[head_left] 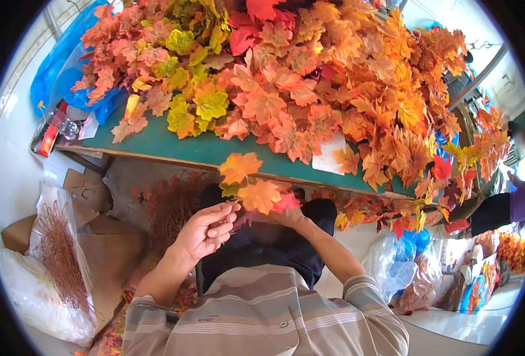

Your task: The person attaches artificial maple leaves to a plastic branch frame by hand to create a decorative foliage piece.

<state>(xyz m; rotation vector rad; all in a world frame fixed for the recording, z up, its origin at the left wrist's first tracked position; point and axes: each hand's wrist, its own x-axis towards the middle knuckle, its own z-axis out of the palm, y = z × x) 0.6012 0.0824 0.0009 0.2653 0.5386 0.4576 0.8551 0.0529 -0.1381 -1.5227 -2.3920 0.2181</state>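
Note:
My left hand (206,228) is raised over my lap with its fingers pinched on the stem under a small bunch of fake maple leaves (252,183), orange and yellow with a red one at the side. My right hand (286,216) is mostly hidden behind the same bunch and grips it from the right. The bunch hangs just in front of the green table's edge (173,151). A big heap of orange, red and yellow fake leaves (298,77) covers the table top.
A clear bag of brown wire stems (58,255) lies on cardboard at my lower left. More brown stems (170,204) sit under the table. Blue plastic bags (61,65) lie at the table's left end, and other bags (402,264) stand at my right. A white paper slip (329,155) rests among the leaves.

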